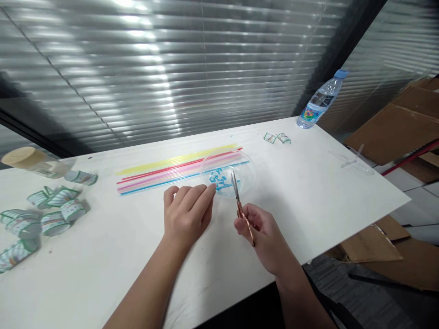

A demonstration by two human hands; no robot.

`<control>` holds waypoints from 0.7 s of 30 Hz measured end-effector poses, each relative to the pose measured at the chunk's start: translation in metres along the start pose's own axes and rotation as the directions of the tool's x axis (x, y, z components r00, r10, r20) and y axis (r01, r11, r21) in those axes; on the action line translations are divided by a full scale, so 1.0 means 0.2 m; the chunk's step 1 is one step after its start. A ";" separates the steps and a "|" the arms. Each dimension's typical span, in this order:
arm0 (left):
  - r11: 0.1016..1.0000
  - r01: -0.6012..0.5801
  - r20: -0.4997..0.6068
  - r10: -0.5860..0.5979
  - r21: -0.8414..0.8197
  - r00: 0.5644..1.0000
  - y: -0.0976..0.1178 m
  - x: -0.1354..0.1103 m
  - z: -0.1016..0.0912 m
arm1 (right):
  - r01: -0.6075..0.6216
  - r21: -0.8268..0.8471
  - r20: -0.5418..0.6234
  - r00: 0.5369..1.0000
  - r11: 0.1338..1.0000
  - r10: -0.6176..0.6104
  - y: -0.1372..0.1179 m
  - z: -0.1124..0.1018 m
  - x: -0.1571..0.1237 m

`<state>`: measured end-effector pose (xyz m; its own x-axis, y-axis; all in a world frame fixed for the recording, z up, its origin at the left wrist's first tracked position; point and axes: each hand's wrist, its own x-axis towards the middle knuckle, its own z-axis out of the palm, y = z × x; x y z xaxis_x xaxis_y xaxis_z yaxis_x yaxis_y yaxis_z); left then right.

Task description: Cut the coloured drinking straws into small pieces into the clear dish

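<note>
My right hand (264, 233) grips small copper-coloured scissors (240, 205), their blades pointing up over a clear plastic dish (245, 167). Several short blue straw pieces (219, 179) lie in the dish. My left hand (187, 212) rests knuckles-up on the white table (103, 246), fingers pinched together at the dish's near-left rim; whether they hold a blue piece I cannot make out. A row of long straws (164, 171), yellow, red, pink and blue, lies just behind the hands and runs under the dish.
Several crumpled bottle labels (51, 212) lie at the left with a wooden-lidded jar (32, 160) behind them. A water bottle (320, 100) stands at the far right corner, two small labels (277, 138) near it. Cardboard boxes (394, 128) sit beyond the right table edge.
</note>
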<state>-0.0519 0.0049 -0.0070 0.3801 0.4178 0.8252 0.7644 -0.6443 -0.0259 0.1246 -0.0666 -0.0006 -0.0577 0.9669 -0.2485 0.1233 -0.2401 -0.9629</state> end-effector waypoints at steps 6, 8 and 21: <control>0.999 -0.047 0.009 0.047 -0.005 0.999 0.01 0.00 0.00 | -0.006 -0.041 0.011 1.000 0.999 0.006 -0.01 0.01 -0.01; 0.998 -0.061 0.010 0.061 -0.007 0.998 0.01 0.01 0.00 | -0.009 -0.039 0.005 1.000 0.999 0.010 0.00 0.01 0.00; 0.995 -0.097 0.007 0.097 0.028 0.995 0.00 0.01 0.00 | -0.041 -0.065 -0.009 0.999 0.997 0.040 -0.02 0.01 0.00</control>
<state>-0.0512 0.0052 -0.0054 0.4556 0.3580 0.8151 0.7385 -0.6632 -0.1216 0.1216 -0.0654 0.0038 -0.0440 0.9572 -0.2862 0.1893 -0.2733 -0.9431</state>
